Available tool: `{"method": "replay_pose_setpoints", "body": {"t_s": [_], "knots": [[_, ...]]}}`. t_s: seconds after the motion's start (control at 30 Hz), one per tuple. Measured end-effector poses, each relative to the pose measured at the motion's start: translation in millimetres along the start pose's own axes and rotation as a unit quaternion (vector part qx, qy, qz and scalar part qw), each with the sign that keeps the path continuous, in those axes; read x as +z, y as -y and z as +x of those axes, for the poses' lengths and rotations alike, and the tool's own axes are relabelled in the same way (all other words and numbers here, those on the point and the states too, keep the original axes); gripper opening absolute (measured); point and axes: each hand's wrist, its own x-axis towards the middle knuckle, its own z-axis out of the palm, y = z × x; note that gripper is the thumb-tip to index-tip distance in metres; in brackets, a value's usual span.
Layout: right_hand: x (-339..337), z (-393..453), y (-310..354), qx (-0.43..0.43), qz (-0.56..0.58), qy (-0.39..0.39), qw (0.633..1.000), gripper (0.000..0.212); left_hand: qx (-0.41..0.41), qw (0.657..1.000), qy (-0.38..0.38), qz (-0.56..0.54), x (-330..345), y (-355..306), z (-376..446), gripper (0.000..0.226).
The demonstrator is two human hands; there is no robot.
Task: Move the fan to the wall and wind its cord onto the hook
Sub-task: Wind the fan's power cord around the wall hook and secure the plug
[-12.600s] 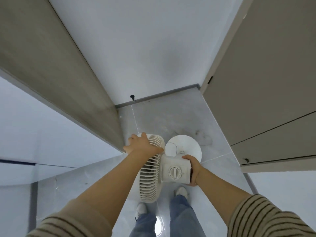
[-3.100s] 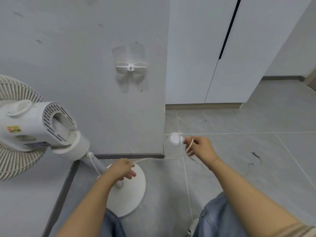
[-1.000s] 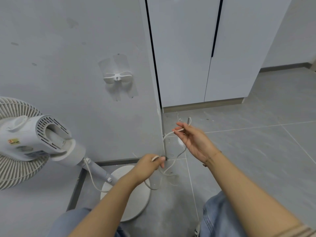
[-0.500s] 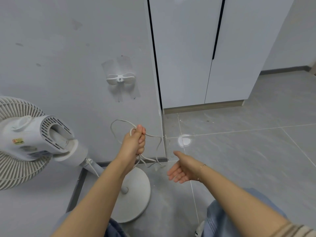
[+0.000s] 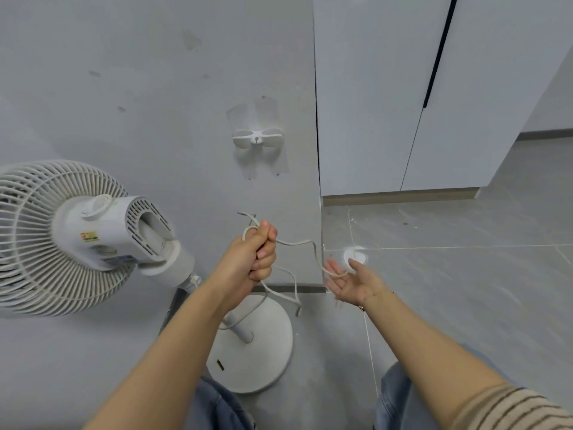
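The white standing fan (image 5: 93, 234) stands against the grey wall at the left, its round base (image 5: 263, 361) on the floor. A white double-winged hook (image 5: 257, 138) is stuck to the wall, above and slightly right of my left hand. My left hand (image 5: 252, 259) is a fist around gathered loops of the thin white cord (image 5: 297, 243). One loop runs right from the fist and drapes over the fingers of my right hand (image 5: 353, 282), which is palm up with fingers spread. More cord hangs below the fist toward the base.
White cabinet doors (image 5: 403, 103) fill the right, past the wall's corner edge (image 5: 319, 212). Grey tiled floor (image 5: 465, 290) spreads to the right. My knees in jeans show at the bottom edge.
My left hand, with the bundled cord, has stayed near the wall below the hook. My right hand has come up and a cord loop now lies across its open fingers.
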Motion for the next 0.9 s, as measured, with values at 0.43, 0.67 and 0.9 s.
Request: {"method": "replay_pose_setpoints", "body": {"t_s": [0.43,0.67,0.9], "knots": [[-15.4,-6.1,33.2,-0.234,0.024,-0.087,0.968,0.024,-0.142,0.938,-0.188,0.253,-45.1,48.8,6.9,0.032],[-13.8,-31.6,31.1,-0.422,-0.311,-0.070,0.849,0.027,-0.255,0.902,-0.166,0.307,-41.4,77.6,10.0,0.029],[-28.6,-43.0,34.4,-0.479,-0.430,-0.050,0.764,0.026,-0.154,0.903,-0.113,0.385,-20.5,44.3,27.3,0.017]]}}
